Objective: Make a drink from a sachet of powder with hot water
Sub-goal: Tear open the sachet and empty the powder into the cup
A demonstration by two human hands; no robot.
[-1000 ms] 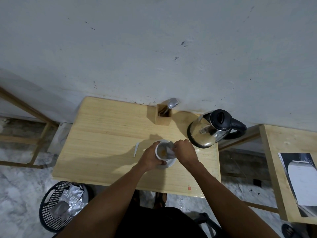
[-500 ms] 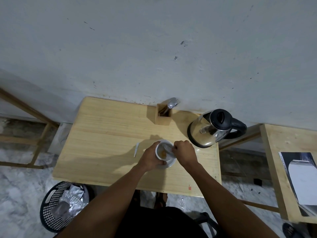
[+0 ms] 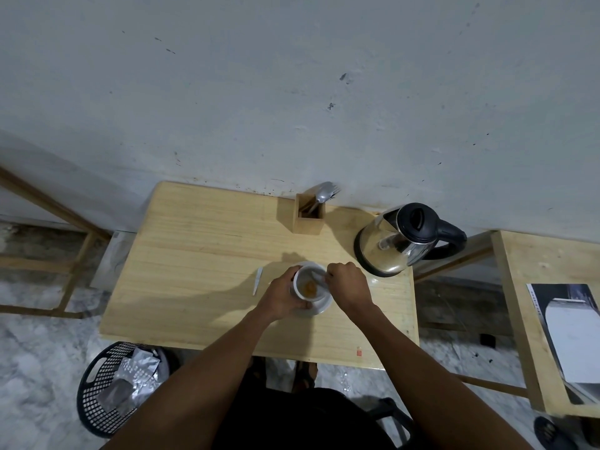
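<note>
My left hand (image 3: 283, 296) is wrapped around the near-left side of the white cup (image 3: 311, 284), fingers curled against its wall, so it is closed on the cup. The cup stands upright on a white saucer (image 3: 321, 309), near the front right part of the wooden table (image 3: 201, 254). At the bottom of the cup lies a small heap of orange-brown powder (image 3: 309, 288), and I see no water with it. My right hand (image 3: 349, 284) sits at the cup's right rim, fist closed, pinching something thin and pale, the sachet (image 3: 317, 277), which reaches down into the cup's mouth; it is too small and blurred for me to say more than that. Just left of my left hand a narrow white strip (image 3: 257, 280) lies flat on the table, apart from the saucer. Behind the cup, against the wall, a wooden holder (image 3: 308, 219) stands upright with a spoon (image 3: 321, 193) and other cutlery sticking out of it. To the right of that, at the table's back right corner, the steel electric kettle (image 3: 394, 243) stands with its black lid shut and its black handle pointing right; it is near my right hand but not touching it. On the floor at the front left a black plastic basket (image 3: 97, 394) holds crumpled silver wrappers (image 3: 136, 371).
</note>
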